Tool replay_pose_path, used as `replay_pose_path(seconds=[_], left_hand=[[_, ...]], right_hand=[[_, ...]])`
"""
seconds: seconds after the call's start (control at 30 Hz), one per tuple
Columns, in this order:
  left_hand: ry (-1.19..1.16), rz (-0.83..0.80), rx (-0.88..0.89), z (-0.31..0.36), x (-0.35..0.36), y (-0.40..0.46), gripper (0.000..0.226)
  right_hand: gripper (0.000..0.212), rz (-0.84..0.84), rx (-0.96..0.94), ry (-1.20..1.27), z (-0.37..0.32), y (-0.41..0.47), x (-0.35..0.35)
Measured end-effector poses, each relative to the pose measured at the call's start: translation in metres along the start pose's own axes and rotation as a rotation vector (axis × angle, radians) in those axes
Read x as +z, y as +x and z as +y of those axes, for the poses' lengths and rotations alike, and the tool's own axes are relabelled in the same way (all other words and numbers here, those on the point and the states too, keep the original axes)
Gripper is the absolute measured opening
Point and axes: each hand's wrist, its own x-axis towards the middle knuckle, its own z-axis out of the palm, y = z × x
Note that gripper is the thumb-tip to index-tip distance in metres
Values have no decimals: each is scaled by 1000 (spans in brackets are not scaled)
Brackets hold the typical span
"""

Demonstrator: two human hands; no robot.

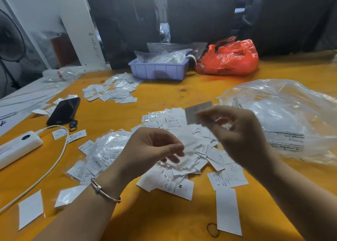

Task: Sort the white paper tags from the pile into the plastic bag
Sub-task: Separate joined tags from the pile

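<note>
A pile of white paper tags lies in the middle of the orange table. My right hand is raised above the pile, pinching one blurred tag between thumb and fingers. My left hand hovers over the pile's left side, fingers curled around a few white tags. A large clear plastic bag with printed warning text lies crumpled to the right of the pile, close to my right hand.
A second heap of tags lies further back. A black phone, a white power bank with its cable, a purple bin and a red plastic bag sit around. Small clear sleeves lie left.
</note>
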Motion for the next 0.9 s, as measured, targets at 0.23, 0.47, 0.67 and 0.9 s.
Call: replay_pose_path(seconds=[0.23,0.47,0.67,0.9], left_hand=[[-39,47,45,4,-2,-2,15],[-48,36,48,3,-1,-2,16],[-72,2,59,3,-2,-2,17],[-77,-13,77,2,-2,-2,14]], right_hand=[[45,71,-57,230,-8,4,-17],[47,24,-191,-29,-11,-5,-6],[42,61,-250,-126,-11,-6,-4],[41,52,-247,-139,-9,-5,-5]])
